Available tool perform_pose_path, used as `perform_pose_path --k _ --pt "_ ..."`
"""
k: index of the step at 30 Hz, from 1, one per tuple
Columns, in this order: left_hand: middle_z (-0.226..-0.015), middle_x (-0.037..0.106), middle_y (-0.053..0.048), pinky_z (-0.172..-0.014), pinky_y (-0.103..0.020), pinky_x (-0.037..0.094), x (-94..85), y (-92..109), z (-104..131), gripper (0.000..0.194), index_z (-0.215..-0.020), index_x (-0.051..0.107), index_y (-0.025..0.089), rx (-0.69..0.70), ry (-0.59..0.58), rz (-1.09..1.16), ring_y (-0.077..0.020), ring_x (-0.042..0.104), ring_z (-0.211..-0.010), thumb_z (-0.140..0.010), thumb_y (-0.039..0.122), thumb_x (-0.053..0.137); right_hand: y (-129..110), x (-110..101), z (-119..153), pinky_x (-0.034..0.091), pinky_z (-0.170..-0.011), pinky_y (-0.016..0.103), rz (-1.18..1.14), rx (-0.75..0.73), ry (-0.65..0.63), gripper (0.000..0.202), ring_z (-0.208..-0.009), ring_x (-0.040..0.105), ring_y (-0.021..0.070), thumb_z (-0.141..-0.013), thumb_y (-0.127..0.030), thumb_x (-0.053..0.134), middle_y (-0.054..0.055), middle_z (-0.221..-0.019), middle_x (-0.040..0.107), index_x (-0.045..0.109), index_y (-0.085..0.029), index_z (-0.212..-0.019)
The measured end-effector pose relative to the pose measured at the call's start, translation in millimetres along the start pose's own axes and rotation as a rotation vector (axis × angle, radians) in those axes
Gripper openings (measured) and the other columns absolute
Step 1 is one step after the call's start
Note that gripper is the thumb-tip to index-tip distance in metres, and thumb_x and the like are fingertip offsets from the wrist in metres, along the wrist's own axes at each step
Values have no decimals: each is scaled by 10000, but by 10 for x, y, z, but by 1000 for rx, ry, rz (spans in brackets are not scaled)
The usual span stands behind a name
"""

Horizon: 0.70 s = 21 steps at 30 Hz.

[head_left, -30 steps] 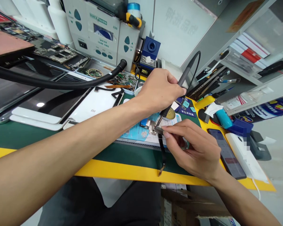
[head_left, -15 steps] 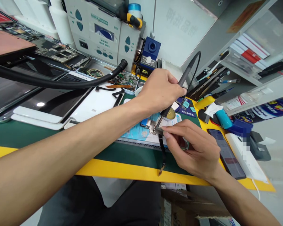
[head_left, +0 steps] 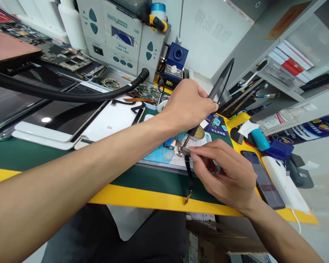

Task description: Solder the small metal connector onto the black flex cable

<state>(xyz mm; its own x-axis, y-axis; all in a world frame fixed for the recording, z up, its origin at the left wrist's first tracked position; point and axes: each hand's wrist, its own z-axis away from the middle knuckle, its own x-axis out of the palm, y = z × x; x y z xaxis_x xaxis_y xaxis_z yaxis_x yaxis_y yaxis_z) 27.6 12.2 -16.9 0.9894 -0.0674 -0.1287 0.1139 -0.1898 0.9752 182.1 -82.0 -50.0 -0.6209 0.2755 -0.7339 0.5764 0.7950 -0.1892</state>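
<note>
My left hand (head_left: 188,104) is closed around a black soldering iron (head_left: 218,87), whose handle slants down across the mat. Its tip meets, or nearly meets, a small metal part (head_left: 185,151). Pinched between thumb and forefinger of my right hand (head_left: 227,175) is that same part, over a blue-and-white pad (head_left: 159,155). A black flex cable (head_left: 189,173) runs from beneath the part and hangs over the pad's front edge. Behind the iron's tip sits a round tin with yellowish contents (head_left: 199,133), partly covered by the iron.
A grey rework station (head_left: 117,40) stands at the back, its thick black hose (head_left: 98,95) crossing over several phones. A blue iron holder (head_left: 177,54) is beside it. At right lie a dark phone (head_left: 260,179), a white box-like item (head_left: 283,182) and a turquoise bottle (head_left: 260,139).
Both hands keep nearly the same pose, with the iron's tip still at the small metal part. The whole view has shifted very slightly.
</note>
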Motion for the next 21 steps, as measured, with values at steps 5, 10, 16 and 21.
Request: perform_pose_path --k 5,10,16,21 --pt "-729 462 39 -697 -292 263 -10 24 10 292 -793 557 151 -16 -21 -19 -76 496 -729 -841 137 844 3 6 22 434 -513 244 6 5 7 150 -600 573 99 -912 -3 710 76 -821 740 779 -101 -1003" --pt "-727 435 36 -689 -296 249 1 10 15 301 -787 547 160 -7 -15 6 -86 498 -733 -836 128 841 -18 5 14 426 -504 246 16 5 -5 138 -567 539 89 -921 -12 708 67 -810 733 777 -106 -995" --pt "-730 419 32 -679 -297 252 6 -14 3 320 -772 515 181 3 -10 -17 -88 497 -723 -835 120 824 -23 10 11 447 -527 248 14 3 -6 145 -588 564 99 -927 -15 703 60 -801 728 775 -112 -1007" --pt "-735 409 26 -684 -296 256 7 -14 6 335 -754 508 182 1 -10 -34 -98 507 -754 -851 117 822 -10 15 23 444 -527 249 3 0 -6 139 -597 569 101 -925 -17 709 68 -810 738 775 -106 -1009"
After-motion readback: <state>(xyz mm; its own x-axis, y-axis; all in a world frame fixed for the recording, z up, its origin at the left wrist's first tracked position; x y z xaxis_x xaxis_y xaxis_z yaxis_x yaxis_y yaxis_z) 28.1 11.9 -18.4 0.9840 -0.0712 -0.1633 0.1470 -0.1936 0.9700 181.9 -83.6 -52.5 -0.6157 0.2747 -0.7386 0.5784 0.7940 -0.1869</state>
